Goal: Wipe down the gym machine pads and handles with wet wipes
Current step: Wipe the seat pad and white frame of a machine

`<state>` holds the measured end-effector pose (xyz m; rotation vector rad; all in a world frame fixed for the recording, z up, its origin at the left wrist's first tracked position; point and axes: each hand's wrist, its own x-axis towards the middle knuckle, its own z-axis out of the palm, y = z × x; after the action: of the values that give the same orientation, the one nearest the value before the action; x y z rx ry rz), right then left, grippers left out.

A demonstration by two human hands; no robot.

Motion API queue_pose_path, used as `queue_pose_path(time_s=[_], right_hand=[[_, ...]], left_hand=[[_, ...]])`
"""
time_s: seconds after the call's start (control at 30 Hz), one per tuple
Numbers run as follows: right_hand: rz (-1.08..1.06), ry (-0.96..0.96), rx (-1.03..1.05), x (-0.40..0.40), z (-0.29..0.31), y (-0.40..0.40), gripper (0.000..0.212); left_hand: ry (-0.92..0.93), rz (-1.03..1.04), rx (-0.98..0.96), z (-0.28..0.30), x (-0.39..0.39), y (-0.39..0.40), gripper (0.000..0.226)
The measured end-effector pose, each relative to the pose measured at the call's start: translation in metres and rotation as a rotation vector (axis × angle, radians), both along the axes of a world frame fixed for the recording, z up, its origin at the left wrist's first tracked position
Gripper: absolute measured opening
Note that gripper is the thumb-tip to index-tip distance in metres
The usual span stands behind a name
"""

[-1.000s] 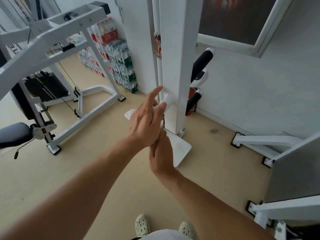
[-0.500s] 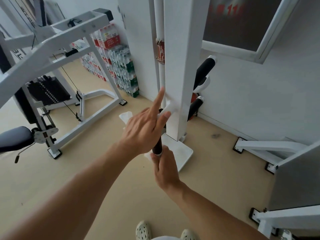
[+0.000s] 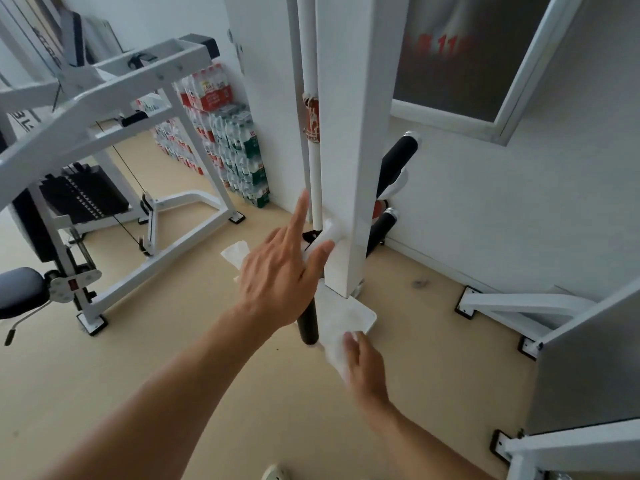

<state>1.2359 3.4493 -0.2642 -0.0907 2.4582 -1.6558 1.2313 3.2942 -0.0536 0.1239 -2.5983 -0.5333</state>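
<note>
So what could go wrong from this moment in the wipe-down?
1. The right hand holds the wet wipe just off the end of the black handle, so the upper grip under the left hand may get skipped.
2. Another wipe lies on the floor and could be stepped on.
</note>
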Motion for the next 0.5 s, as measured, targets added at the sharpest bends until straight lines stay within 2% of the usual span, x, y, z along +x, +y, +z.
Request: queue_pose_path(time_s=[0.07, 0.1, 0.17, 0.23, 0.33, 0.5], right_hand=[[-0.402, -0.116, -0.048, -0.015, 0.006, 0.014, 0.035], [-0.486, -0.097, -0.081, -0.029, 0.019, 0.020, 0.035], [-0.535, 0.011, -0.201, -0.059, 0.068, 0.027, 0.033], [-0.539, 0.211, -0.295, -0.086, 0.131, 0.028, 0.028], [-0.368, 0.594, -0.222, -0.113, 0.198, 0.020, 0.014], [0.282, 0.882, -0.044, -0.140, 0.204, 0.019, 0.040]], left_hand=[[0.224, 0.098, -0.035, 0.006, 0.002, 0.006, 0.071], [0.341, 0.125, -0.019, 0.011, -0.001, 0.013, 0.067], [0.457, 0.152, 0.125, 0.031, -0.010, 0.032, 0.065], [0.444, 0.165, 0.389, 0.051, -0.023, 0.050, 0.071], [0.419, 0.177, 0.645, 0.061, -0.039, 0.059, 0.073], [0.348, 0.162, 0.733, 0.055, -0.049, 0.054, 0.058]])
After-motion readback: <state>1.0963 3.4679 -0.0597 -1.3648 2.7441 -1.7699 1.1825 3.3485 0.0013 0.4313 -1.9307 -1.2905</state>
